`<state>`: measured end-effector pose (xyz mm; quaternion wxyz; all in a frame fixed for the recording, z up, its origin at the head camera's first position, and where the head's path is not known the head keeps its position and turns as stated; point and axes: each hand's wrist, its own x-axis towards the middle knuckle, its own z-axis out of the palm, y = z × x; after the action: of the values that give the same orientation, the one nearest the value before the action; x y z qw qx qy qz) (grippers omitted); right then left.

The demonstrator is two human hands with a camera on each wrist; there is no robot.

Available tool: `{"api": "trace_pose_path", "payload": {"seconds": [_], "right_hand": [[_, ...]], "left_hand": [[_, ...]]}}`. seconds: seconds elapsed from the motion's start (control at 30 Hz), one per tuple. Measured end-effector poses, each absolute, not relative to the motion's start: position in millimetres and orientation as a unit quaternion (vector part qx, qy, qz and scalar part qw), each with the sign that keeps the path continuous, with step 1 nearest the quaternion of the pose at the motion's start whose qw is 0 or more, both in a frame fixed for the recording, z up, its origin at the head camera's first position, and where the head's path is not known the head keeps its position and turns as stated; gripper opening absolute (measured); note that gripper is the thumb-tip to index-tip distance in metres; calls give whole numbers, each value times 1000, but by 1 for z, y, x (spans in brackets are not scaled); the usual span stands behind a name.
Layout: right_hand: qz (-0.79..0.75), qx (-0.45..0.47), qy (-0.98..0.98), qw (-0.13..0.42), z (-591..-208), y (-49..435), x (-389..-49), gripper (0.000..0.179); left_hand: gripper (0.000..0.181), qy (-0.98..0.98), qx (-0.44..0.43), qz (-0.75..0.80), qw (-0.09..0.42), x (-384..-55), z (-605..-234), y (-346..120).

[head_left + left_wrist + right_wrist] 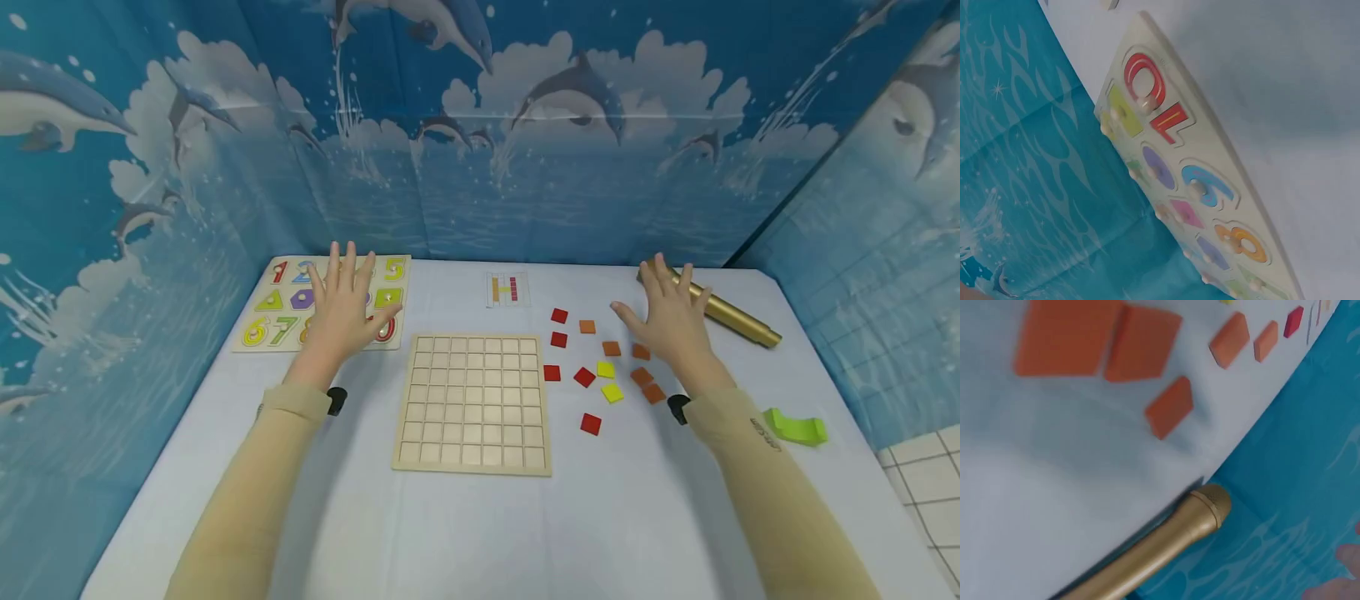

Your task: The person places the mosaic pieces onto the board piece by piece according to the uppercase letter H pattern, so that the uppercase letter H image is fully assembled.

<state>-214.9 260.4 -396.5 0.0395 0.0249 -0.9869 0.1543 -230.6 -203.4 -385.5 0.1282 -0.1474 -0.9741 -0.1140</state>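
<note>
My left hand (342, 312), fingers spread, hovers over the wooden number puzzle board (1235, 175) and holds nothing. On the right, my other hand (670, 321) is likewise spread and bare, between several orange square tiles (587, 327) and a gold microphone (1166, 547). Several red tiles (591, 424) and two yellow tiles (612, 392) lie loose left of the right hand. A wooden grid board (472, 404) with square cells sits between the two forearms. Behind it lies a small printed card (507, 290) showing a pattern of coloured squares.
A bright green curved block (797, 427) lies beside the right forearm, near the table's right side. The white-covered table (472, 533) meets a blue dolphin-printed curtain (480, 208) at the back and on both sides. White wall tiles (926, 475) show at lower right.
</note>
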Motion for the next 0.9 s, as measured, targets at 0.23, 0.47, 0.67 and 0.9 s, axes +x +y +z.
{"api": "trace_pose_path", "payload": {"seconds": [0.23,0.47,0.67,0.9], "right_hand": [[155,31,-987,18,-414,260,-195,86],[156,24,-987,-23,-426,264,-178,82],[217,13,-973,-76,-426,267,-165,81],[239,-10,-967,-90,-428,269,-155,76]], "left_hand": [[91,-973,-161,-113,119,-211,-405,-206],[88,-971,-178,-139,74,-196,-423,-203],[83,-966,-206,-149,48,-185,-433,-201],[79,-963,-226,-144,29,-175,-447,-202]]}}
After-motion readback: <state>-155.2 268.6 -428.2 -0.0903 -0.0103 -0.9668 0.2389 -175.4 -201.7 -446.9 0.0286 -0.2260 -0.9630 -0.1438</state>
